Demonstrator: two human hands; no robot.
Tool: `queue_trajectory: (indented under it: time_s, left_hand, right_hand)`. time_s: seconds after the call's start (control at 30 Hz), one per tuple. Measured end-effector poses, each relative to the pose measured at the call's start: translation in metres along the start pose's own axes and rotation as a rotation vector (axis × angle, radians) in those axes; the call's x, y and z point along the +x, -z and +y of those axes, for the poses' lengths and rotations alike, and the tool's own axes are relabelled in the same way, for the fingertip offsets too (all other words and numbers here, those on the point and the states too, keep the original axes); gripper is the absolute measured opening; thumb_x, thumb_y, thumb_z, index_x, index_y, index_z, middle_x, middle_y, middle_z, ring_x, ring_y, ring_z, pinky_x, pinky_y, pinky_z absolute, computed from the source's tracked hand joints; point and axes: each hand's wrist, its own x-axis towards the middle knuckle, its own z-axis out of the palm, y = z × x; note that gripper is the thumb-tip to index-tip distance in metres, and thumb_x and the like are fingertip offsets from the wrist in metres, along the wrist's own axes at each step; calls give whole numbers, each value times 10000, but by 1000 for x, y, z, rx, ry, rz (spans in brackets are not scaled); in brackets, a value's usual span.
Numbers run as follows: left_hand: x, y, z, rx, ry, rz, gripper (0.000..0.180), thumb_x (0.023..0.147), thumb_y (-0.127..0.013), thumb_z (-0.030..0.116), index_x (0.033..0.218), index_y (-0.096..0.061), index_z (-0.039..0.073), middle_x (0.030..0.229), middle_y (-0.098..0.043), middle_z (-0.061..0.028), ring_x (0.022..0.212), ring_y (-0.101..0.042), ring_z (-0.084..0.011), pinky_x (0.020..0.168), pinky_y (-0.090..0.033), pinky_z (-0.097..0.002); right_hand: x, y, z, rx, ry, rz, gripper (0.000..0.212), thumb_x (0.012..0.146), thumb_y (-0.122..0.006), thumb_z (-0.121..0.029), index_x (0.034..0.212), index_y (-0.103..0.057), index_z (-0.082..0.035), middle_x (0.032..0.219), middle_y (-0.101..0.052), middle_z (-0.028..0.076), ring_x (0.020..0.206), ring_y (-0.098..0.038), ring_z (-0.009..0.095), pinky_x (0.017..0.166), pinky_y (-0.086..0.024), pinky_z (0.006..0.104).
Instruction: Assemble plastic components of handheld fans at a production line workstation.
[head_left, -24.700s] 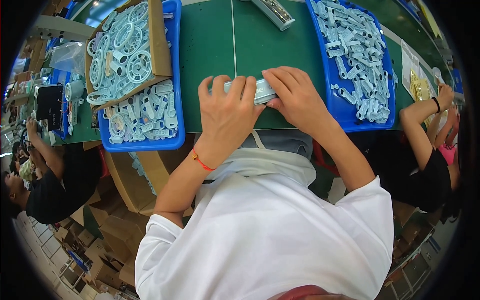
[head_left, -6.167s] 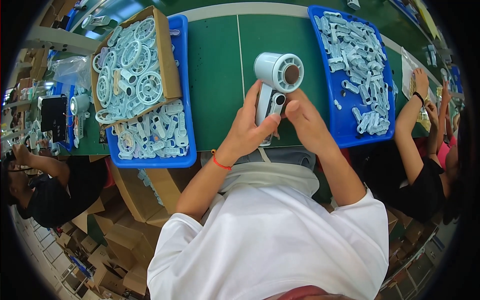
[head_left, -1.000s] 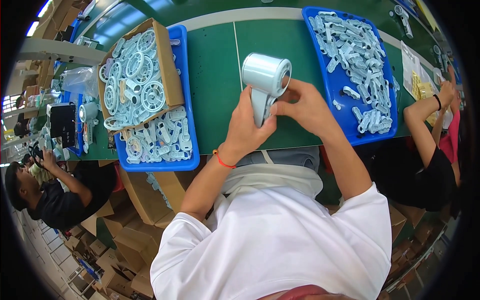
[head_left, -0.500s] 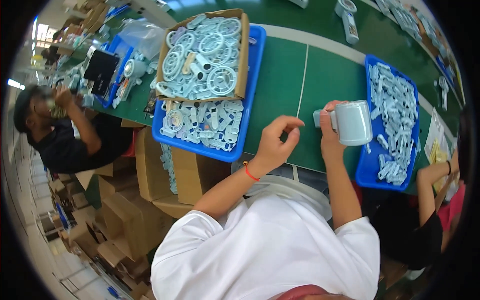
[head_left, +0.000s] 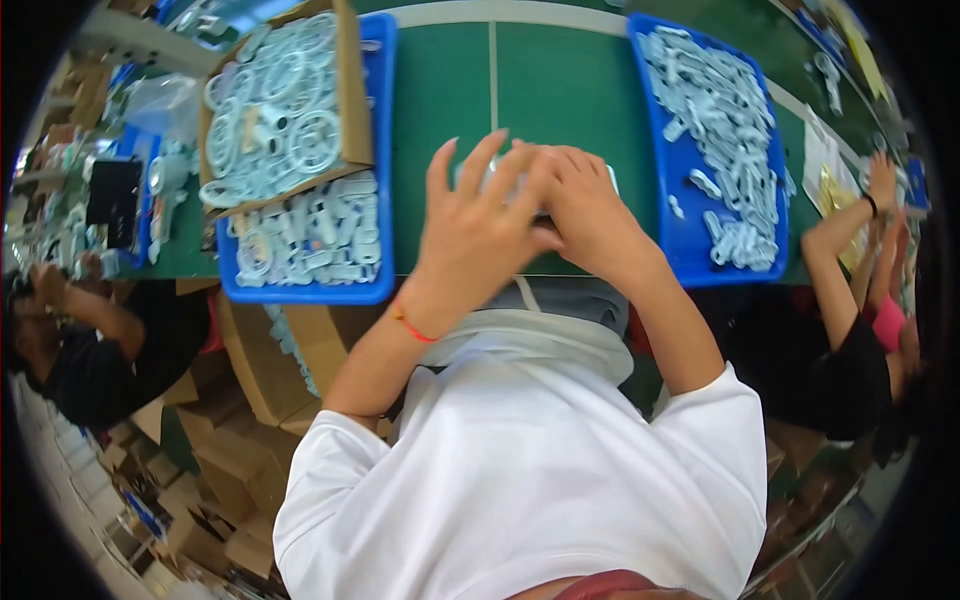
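Your splayed left hand [head_left: 478, 222] has met your right hand [head_left: 592, 212], curled round a mostly hidden pale device [head_left: 613, 180]; likely regripping, so steady it.

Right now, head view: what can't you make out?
All in the head view:
Piece: shape and side mostly hidden by left hand and right hand.
Left hand's contact with the piece: unclear, fingers blurred.
Right hand's grip: hidden by the left hand.
Carton: far end cut off by the top edge.
Left tray: partly covered by the carton.
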Motion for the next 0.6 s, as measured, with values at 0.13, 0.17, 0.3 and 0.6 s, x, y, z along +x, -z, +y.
queue_trajectory:
  time_s: [0.13, 0.17, 0.3, 0.6]
  left_hand:
    - [-2, -13, 2, -78, 70, -113, 531, 615, -745, 285, 1072, -572, 77, 1056, -549, -45, 978, -503, -263, 860, -372, -468]
    - [0, -14, 5, 50, 41, -89, 517, 616, -748, 268, 1064, -575, 78, 1042, -555, -45, 967, -505, -264, 848, -377, -454]
    - [4, -23, 5, -12, 50, -84, 475, 615, -747, 235, 1032, -584, 76, 988, -572, -40, 947, -509, -259, 843, -376, -454]
    - [6, -33, 7, 171, -33, -58, 306, 661, -680, 160, 934, -591, 54, 849, -568, -51, 860, -525, -248, 731, -391, -415]
  right_hand:
    - [-20, 15, 13, 181, -56, -68, 621, 665, -662, -19, 1251, -463, -66, 1184, -520, 108, 1125, -464, 261, 989, -301, 393]
    - [-23, 12, 15, 201, -32, -7, 608, 660, -669, -15, 1236, -478, -67, 1176, -530, 104, 1118, -471, 260, 982, -310, 393]
    - [-25, 10, 23, 232, 21, 43, 588, 636, -694, -17, 1194, -512, -58, 1140, -562, 94, 1083, -500, 269, 956, -340, 394]
    - [-25, -2, 24, -93, 183, 157, 559, 610, -707, -90, 1121, -513, 27, 1088, -556, 137, 1023, -517, 298, 879, -402, 401]
